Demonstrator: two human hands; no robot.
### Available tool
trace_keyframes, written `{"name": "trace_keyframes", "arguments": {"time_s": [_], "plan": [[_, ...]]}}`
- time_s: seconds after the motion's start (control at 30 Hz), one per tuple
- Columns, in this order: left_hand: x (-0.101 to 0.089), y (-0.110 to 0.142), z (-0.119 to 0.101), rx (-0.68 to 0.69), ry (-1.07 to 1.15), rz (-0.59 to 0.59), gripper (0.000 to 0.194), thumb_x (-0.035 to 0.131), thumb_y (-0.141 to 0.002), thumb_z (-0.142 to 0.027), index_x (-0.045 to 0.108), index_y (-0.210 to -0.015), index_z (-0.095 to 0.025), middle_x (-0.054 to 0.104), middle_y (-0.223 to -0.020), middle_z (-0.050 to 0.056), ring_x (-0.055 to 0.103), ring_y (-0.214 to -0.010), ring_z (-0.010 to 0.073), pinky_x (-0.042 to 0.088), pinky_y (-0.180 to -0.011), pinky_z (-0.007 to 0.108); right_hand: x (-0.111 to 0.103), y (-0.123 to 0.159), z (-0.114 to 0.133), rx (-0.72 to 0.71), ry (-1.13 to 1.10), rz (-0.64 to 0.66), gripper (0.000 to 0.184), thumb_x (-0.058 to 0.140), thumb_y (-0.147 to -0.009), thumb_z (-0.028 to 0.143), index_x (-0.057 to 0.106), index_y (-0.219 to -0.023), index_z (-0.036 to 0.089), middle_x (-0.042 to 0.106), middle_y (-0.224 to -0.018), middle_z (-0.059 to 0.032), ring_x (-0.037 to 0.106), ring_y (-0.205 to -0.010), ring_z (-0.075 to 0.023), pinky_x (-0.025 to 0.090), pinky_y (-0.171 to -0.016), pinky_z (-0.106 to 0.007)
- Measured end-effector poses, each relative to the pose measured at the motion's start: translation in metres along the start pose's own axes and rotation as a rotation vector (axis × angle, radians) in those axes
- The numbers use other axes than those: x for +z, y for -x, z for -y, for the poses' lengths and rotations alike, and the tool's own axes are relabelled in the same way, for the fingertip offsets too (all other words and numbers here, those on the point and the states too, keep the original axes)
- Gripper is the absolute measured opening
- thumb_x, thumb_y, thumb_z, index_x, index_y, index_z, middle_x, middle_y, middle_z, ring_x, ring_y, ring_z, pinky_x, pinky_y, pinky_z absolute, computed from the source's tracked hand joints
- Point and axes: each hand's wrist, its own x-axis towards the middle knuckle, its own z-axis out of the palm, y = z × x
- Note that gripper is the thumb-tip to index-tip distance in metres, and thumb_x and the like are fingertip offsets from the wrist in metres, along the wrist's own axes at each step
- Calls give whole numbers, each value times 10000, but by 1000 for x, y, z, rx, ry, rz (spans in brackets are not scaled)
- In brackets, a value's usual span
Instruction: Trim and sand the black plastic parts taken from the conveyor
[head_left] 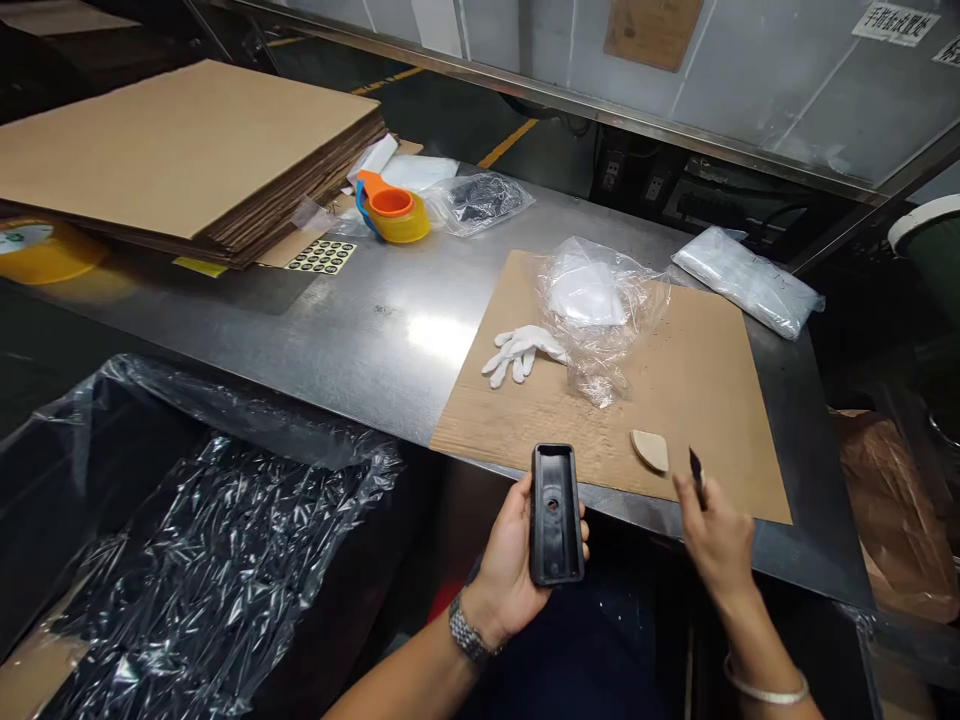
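Note:
My left hand (514, 560) is closed around a black rectangular plastic part (556, 513), its hollow side facing up with a small hole in the middle. It is held just in front of the steel table's near edge. My right hand (716, 535) pinches a thin dark blade-like tool (697, 472), tip pointing up, beside the part. A small tan wedge-shaped piece (649, 449) lies on the brown cardboard sheet (712, 390) just beyond both hands.
A white glove (517, 350) and a crumpled clear bag (600, 310) lie on the cardboard. The steel table (375, 320) carries a stack of cardboard sheets (180, 150), a tape dispenser (394, 210), a sticker sheet (322, 257) and bagged items (746, 280). A plastic-lined box (187, 560) stands at lower left.

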Motion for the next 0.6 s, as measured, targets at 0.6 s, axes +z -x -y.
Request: {"name": "trace_keyframes", "arguments": {"time_s": [0.6], "plan": [[4, 6, 13, -225, 80, 120, 352, 447, -840, -342, 616, -630, -116, 644, -592, 56, 610, -546, 132, 448, -534, 195, -51, 34, 90, -761, -604, 367, 152, 511, -870, 248, 645, -935, 223, 550, -711, 1, 449, -739, -144, 345, -689, -316]]}}
